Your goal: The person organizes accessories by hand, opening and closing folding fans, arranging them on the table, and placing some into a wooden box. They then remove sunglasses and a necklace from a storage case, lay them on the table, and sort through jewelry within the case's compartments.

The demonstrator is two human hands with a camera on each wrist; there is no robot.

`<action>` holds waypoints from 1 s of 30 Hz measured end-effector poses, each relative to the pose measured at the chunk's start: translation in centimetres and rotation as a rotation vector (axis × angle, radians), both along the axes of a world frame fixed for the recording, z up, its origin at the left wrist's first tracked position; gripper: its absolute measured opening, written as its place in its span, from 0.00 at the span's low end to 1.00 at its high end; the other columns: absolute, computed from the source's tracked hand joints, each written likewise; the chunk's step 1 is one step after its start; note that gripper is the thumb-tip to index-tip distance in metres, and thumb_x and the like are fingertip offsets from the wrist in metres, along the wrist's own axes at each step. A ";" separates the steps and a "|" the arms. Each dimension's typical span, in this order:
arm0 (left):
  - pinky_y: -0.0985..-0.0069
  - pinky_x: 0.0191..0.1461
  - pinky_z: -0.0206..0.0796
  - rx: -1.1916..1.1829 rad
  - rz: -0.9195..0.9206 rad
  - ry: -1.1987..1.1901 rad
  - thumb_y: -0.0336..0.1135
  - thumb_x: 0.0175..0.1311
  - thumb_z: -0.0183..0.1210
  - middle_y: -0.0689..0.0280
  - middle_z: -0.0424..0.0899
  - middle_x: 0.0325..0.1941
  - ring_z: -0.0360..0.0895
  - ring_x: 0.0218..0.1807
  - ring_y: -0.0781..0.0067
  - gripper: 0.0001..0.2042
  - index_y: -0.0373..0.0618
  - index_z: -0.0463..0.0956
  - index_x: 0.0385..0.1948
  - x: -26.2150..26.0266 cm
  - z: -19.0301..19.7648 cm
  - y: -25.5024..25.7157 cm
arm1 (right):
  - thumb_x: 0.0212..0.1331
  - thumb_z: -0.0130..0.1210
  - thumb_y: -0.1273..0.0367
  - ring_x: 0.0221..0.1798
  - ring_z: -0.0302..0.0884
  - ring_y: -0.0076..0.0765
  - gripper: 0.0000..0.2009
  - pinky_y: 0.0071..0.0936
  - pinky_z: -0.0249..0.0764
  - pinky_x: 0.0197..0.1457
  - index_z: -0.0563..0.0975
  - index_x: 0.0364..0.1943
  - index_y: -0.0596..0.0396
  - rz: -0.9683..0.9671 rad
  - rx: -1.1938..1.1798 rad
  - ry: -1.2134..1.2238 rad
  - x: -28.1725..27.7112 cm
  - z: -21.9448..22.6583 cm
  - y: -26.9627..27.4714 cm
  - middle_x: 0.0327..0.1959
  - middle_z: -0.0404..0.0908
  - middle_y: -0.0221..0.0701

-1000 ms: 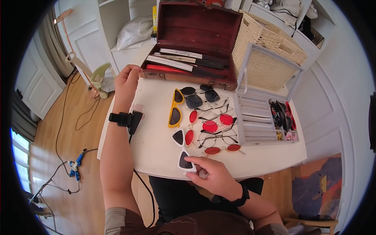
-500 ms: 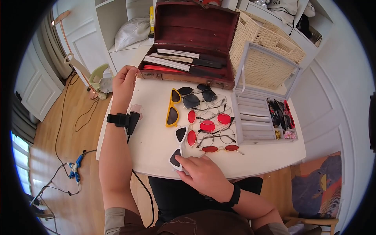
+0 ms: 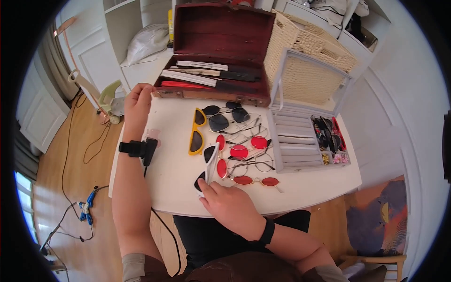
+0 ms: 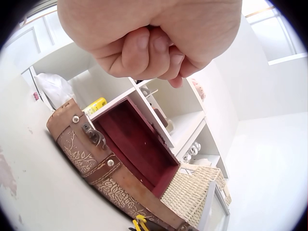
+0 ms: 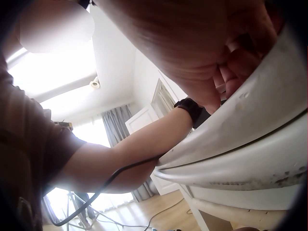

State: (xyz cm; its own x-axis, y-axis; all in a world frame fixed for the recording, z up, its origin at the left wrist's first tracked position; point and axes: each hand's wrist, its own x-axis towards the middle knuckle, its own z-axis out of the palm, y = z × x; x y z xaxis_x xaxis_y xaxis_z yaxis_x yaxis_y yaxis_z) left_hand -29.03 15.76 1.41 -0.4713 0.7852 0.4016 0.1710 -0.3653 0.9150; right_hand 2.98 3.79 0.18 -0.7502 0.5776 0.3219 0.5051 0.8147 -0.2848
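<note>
White-framed sunglasses [image 3: 211, 160] with dark lenses stand turned on the table's near side, and my right hand [image 3: 230, 207] pinches their near end between thumb and fingers. In the right wrist view that hand [image 5: 192, 43] is low at the table edge, with the sunglasses hidden. My left hand [image 3: 137, 101] is at the front left corner of the open chest [image 3: 206, 94]. The left wrist view shows this hand [image 4: 149, 38] with fingers curled in and nothing visible in them. Yellow sunglasses [image 3: 192, 136] lie upright beside several metal-framed glasses, some with red lenses [image 3: 239, 151].
Several folded fans [image 3: 188, 77] lie inside the chest. A grey glasses case [image 3: 296, 165] stands open at the right, with dark glasses [image 3: 326, 134] in one section. Behind it is a woven basket [image 3: 305, 42]. A black cable [image 3: 169, 235] hangs past the front table edge.
The white sunglasses have turned and shifted left with my right hand, now seen more edge-on. My left hand keeps its place by the chest corner. The head view has swung slightly.
</note>
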 end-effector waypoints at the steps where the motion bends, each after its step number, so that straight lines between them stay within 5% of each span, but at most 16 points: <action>1: 0.86 0.21 0.37 0.015 0.005 0.023 0.38 0.76 0.53 0.85 0.57 0.19 0.49 0.19 0.94 0.09 0.46 0.77 0.37 -0.1 -0.6 0.4 | 0.63 0.61 0.62 0.26 0.78 0.35 0.22 0.31 0.75 0.30 0.76 0.58 0.57 -0.004 -0.023 -0.008 0.2 0.0 0.0 0.29 0.75 0.30; 9: 0.86 0.21 0.34 -0.032 -0.019 -0.057 0.39 0.77 0.53 0.85 0.56 0.20 0.46 0.19 0.95 0.08 0.48 0.77 0.38 -1.6 -1.3 0.8 | 0.59 0.65 0.65 0.26 0.78 0.34 0.20 0.31 0.74 0.29 0.77 0.55 0.54 -0.041 -0.006 0.288 6.3 4.3 0.9 0.30 0.78 0.29; 15: 0.87 0.21 0.33 -0.015 -0.031 -0.056 0.40 0.77 0.53 0.86 0.55 0.20 0.45 0.20 0.96 0.09 0.48 0.77 0.38 -2.4 -2.0 1.3 | 0.61 0.62 0.73 0.24 0.76 0.31 0.09 0.28 0.73 0.30 0.81 0.45 0.56 -0.550 0.163 0.432 18.8 6.3 8.3 0.30 0.79 0.34; 21: 0.86 0.21 0.33 -0.030 -0.006 -0.047 0.40 0.77 0.53 0.86 0.55 0.19 0.45 0.19 0.96 0.09 0.49 0.77 0.37 -2.7 -2.4 1.6 | 0.62 0.61 0.68 0.35 0.82 0.42 0.09 0.33 0.77 0.40 0.82 0.42 0.58 -0.781 0.208 0.215 27.7 4.5 13.4 0.38 0.82 0.37; 30: 0.86 0.20 0.34 -0.025 -0.012 -0.037 0.41 0.77 0.53 0.85 0.56 0.19 0.45 0.18 0.95 0.10 0.50 0.76 0.36 -2.5 -2.2 1.5 | 0.57 0.65 0.58 0.48 0.82 0.43 0.17 0.45 0.70 0.50 0.82 0.45 0.53 -0.954 0.078 -0.224 27.5 3.6 15.5 0.43 0.84 0.35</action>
